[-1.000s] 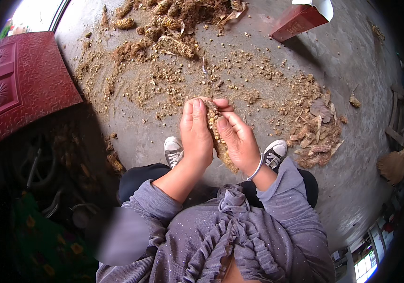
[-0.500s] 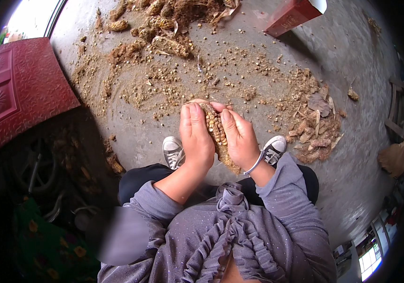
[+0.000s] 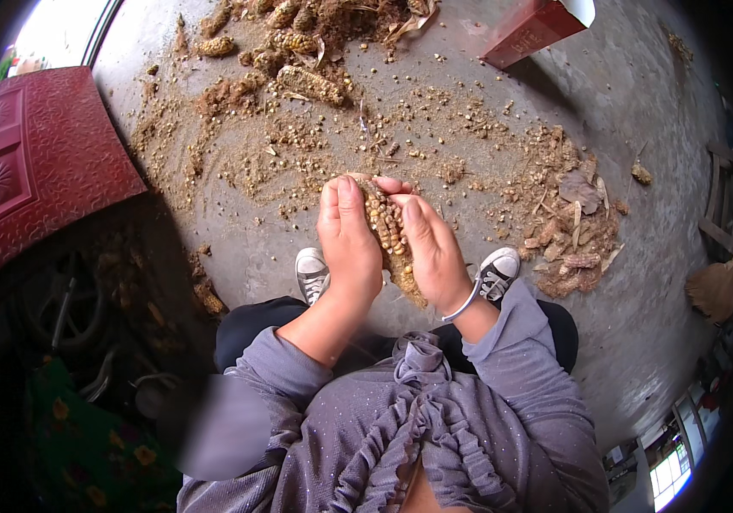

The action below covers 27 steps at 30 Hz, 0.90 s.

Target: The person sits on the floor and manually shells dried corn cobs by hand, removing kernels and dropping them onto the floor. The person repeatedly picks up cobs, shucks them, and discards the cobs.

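Note:
Between my hands is a dried corn cob, tilted, its near end bare and its middle still bearing yellow and brown kernels. My left hand is wrapped along the cob's left side, thumb near its far end. My right hand, with a pale bangle at the wrist, grips it from the right, its thumb against the kernels. The fingertips under and behind the cob are partly hidden. Loose corn kernels lie scattered over the concrete floor beyond my hands.
A heap of corn cobs and husk lies at the far side. Stripped cobs and chaff are piled at the right. A red box stands at the far right, a red patterned door panel at the left. My shoes flank the work.
Both hands have shifted slightly left with the cob still between them. The left thumb has moved a little toward the cob's far end.

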### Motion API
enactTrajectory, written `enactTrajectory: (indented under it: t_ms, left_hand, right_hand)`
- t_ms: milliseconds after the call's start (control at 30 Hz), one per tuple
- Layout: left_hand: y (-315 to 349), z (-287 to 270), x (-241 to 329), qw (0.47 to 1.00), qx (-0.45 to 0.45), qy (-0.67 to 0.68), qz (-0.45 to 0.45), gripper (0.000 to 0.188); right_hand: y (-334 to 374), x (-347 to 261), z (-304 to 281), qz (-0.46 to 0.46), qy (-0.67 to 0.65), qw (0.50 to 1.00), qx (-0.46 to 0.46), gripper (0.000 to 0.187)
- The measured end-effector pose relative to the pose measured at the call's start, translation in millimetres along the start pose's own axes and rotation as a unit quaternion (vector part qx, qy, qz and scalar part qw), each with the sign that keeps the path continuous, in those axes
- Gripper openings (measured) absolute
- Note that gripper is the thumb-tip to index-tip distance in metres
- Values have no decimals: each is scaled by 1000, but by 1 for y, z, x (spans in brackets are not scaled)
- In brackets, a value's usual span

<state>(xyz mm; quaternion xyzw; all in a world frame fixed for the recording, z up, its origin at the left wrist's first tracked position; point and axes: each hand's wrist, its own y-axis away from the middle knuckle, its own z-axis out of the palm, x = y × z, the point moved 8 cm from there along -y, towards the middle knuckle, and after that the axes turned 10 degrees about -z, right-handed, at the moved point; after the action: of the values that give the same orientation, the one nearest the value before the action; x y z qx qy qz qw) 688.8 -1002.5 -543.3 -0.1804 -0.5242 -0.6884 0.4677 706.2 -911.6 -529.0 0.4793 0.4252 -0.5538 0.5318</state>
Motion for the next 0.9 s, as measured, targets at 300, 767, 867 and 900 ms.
enactTrajectory:
  t_ms: [300, 767, 867, 900]
  left_hand:
    - [2, -12, -10, 994, 48, -99, 14, 25]
    - [3, 5, 3, 999, 13, -40, 10, 31]
    - [3, -1, 7, 983, 40, -164, 67, 29]
    - [4, -3, 9, 969, 52, -225, 92, 28]
  right_hand:
    - [5, 10, -4, 45, 43, 998, 0, 28]
    - [0, 16, -3, 134, -237, 961, 39, 34]
    - [1, 12, -5, 107, -148, 983, 24, 30]
    - [1, 11, -4, 89, -99, 991, 14, 29]
